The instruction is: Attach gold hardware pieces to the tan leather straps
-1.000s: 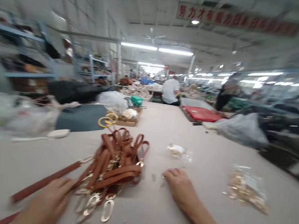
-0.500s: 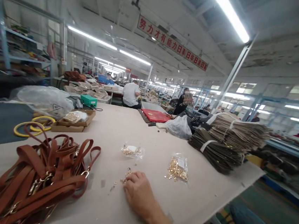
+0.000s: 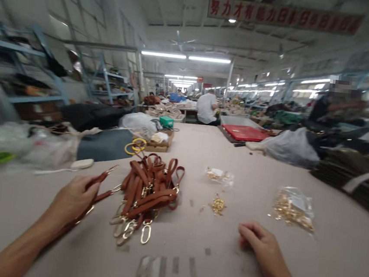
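Note:
My left hand (image 3: 76, 197) is closed around a brown leather strap (image 3: 102, 196) with gold metal hooks, left of a tangled pile of similar straps (image 3: 150, 187). Oval gold rings stick out from the pile's front edge. Right of the pile lies a small heap of gold pieces (image 3: 218, 206), with a small clear bag of gold parts (image 3: 219, 176) behind it. My right hand (image 3: 256, 239) is over the table, its fingers curled together; whatever they may hold is hidden. A larger bag of gold pieces (image 3: 294, 210) lies beyond it to the right.
On the table (image 3: 196, 148) are a cardboard box (image 3: 162, 145), yellow rings (image 3: 134, 146), a red flat stack (image 3: 244, 133), a plastic bag (image 3: 291, 146) and dark stacked pieces (image 3: 357, 177). A person in white (image 3: 206, 108) sits beyond; another stands at right.
The view has swung left. My left hand has come into full view with a strap, apart from the pile. My right hand has moved off the small gold heap, toward the right and nearer.

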`<state>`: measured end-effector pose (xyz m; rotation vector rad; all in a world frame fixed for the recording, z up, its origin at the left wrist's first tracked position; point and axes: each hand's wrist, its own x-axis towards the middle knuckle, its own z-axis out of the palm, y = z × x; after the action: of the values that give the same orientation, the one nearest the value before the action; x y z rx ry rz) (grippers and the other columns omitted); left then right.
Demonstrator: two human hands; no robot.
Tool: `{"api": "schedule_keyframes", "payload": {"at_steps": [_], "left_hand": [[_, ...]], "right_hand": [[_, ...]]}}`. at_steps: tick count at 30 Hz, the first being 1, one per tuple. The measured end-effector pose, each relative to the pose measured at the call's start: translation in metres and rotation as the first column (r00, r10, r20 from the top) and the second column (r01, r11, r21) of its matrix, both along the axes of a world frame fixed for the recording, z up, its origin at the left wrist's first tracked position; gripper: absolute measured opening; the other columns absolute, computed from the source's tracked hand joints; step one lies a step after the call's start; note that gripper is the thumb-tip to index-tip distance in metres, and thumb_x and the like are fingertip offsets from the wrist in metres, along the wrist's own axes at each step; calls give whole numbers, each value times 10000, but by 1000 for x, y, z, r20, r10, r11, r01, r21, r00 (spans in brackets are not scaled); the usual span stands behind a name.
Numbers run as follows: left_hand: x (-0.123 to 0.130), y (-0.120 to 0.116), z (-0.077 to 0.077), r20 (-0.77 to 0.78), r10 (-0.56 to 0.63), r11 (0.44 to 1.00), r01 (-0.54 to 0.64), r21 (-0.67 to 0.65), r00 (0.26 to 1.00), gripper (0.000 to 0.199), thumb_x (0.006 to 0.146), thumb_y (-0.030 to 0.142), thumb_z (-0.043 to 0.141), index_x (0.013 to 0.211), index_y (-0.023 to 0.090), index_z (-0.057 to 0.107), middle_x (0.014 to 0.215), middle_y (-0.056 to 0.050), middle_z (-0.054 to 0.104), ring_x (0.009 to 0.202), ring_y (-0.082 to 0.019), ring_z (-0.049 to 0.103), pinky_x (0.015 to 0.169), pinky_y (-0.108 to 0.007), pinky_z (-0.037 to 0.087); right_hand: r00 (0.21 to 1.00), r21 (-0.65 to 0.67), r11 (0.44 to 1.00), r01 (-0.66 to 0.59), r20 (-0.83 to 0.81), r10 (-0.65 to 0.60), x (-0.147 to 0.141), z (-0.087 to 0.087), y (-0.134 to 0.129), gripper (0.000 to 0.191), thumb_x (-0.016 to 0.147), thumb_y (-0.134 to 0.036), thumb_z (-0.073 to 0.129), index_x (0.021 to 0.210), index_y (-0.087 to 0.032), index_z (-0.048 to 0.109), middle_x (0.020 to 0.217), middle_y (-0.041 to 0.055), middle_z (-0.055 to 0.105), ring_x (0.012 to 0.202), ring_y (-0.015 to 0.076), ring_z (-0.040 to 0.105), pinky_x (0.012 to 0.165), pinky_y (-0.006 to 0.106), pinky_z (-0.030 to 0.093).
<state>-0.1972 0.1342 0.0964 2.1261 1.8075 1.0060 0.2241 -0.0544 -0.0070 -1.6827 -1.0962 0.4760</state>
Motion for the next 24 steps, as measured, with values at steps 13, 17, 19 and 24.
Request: {"api": "schedule_keyframes", "payload": {"at_steps": [13, 17, 19, 24], "left_hand": [[101, -119, -33, 905, 78, 665, 655, -359, 417, 420, 796, 452, 655, 1060, 126, 668, 537, 17, 532, 398, -60, 345, 367, -158, 205], [142, -152, -60, 933, 211, 488, 796, -359, 292, 364, 763, 435, 741, 968, 135, 712, 703, -34, 635, 412, -29, 371, 354, -139, 203], [157, -164, -68, 934, 198, 437, 826, -356, 298, 399, 767, 435, 745, 1044, 150, 715, 824, -66, 672, 451, -38, 437, 362, -138, 245], [167, -177, -79, 918, 136, 369, 841, -395, 371, 421, 860, 454, 641, 1160, 161, 680, 672, -39, 651, 443, -49, 446, 379, -129, 272]], "right_hand": [[951, -49, 989, -136, -285, 117, -48, -4, -26, 470, 676, -630, 695, 806, -181, 746, 638, 68, 703, 647, 216, 670, 662, 298, 561], [855, 42, 970, -238, -465, 229, -83, 8, -37, 326, 755, -499, 731, 821, -182, 705, 639, 39, 709, 619, 178, 665, 644, 284, 546], [798, 89, 959, -269, -537, 274, -92, 10, -42, 278, 769, -454, 743, 815, -183, 700, 646, 27, 709, 600, 160, 657, 624, 274, 544], [753, 108, 944, -313, -578, 315, -94, 9, -47, 239, 770, -415, 760, 794, -179, 728, 662, 17, 706, 554, 107, 607, 546, 208, 507]]}}
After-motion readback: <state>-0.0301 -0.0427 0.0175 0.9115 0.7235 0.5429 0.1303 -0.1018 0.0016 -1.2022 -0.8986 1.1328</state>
